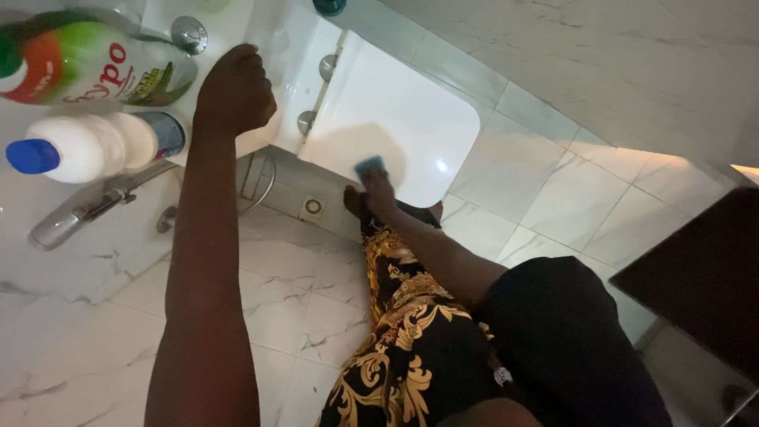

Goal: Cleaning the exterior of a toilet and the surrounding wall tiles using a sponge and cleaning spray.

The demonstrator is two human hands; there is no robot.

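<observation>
My left hand (pixel 234 91) leans on the top of the white toilet tank (pixel 277 47), fingers curled under and nothing in it. Lower down, my right hand (pixel 376 194) presses a small blue sponge (pixel 369 165) against the near edge of the closed white toilet lid (pixel 403 111). Only a corner of the sponge shows above my fingers. Two round chrome hinge caps (pixel 327 66) sit between the lid and the tank, and a chrome flush button (pixel 190 34) lies just left of my left hand.
A green, red and white bottle (pixel 87 63) and a white bottle with a blue cap (pixel 87 146) lie at the left. A chrome spray handle (pixel 71 217) hangs below them. A square floor drain (pixel 313 207) sits beside the toilet base. A dark panel (pixel 704 277) stands at the right.
</observation>
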